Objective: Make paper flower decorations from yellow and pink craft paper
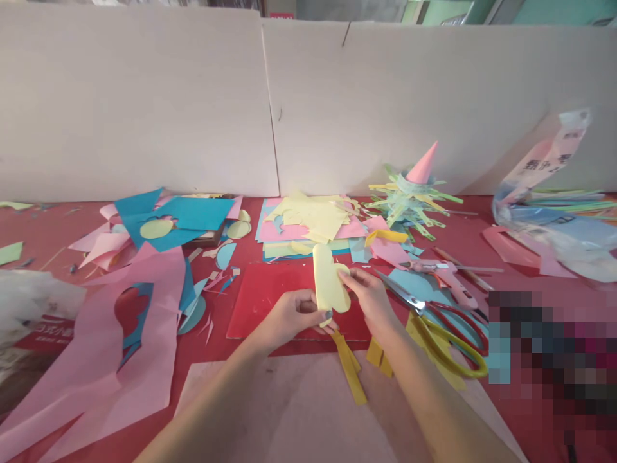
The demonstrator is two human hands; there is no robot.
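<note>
On a red table [219, 347], above a red board [263, 289], yellow paper [325, 283] is held, the left hand [296, 316] pinching its lower end; the right hand [370, 296] pinches its right edge; uneven pulling could crease or tear it.

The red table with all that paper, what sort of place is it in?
It looks like a place for paper crafts, perhaps a workshop. You can see scissors, a pink glue gun and cut-up pink paper on the table.
</note>
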